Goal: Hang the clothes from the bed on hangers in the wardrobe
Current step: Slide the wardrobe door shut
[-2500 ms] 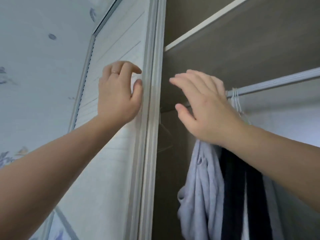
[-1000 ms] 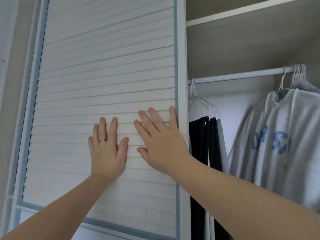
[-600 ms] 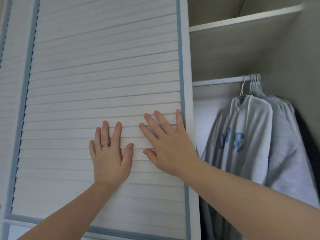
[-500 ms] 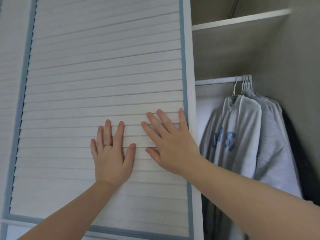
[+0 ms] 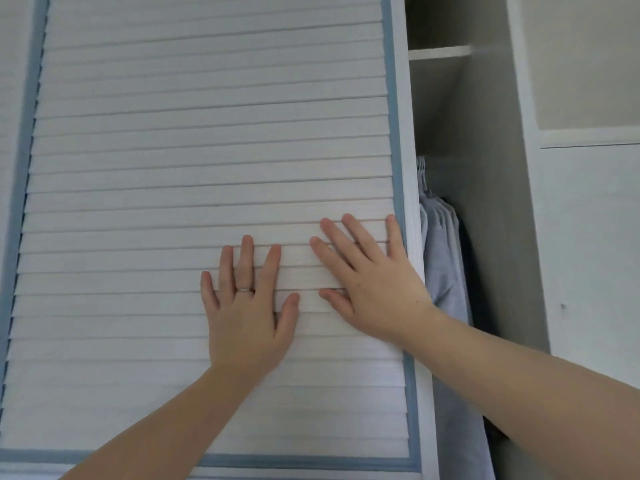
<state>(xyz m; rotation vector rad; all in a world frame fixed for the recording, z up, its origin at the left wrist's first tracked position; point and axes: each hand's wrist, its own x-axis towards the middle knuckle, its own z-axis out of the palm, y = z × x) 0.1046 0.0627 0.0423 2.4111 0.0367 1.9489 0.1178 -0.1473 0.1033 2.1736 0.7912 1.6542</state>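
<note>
Two palms flat on the white slatted, blue-trimmed sliding door [image 5: 207, 150]!
Left hand [image 5: 246, 317] and right hand [image 5: 374, 285] press with fingers spread, gripping nothing. Past the door's right edge, the wardrobe [image 5: 491, 202] holds pale grey clothes [image 5: 438, 258] on white wire hangers [image 5: 420, 168]. Slid further right, the door could pinch that fabric.

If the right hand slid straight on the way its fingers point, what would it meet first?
Only more slats. The right hand lies flat on the louvred door, fingers aimed up and slightly left, away from the blue trim. Nothing interrupts that line as far as the picture shows.
</note>
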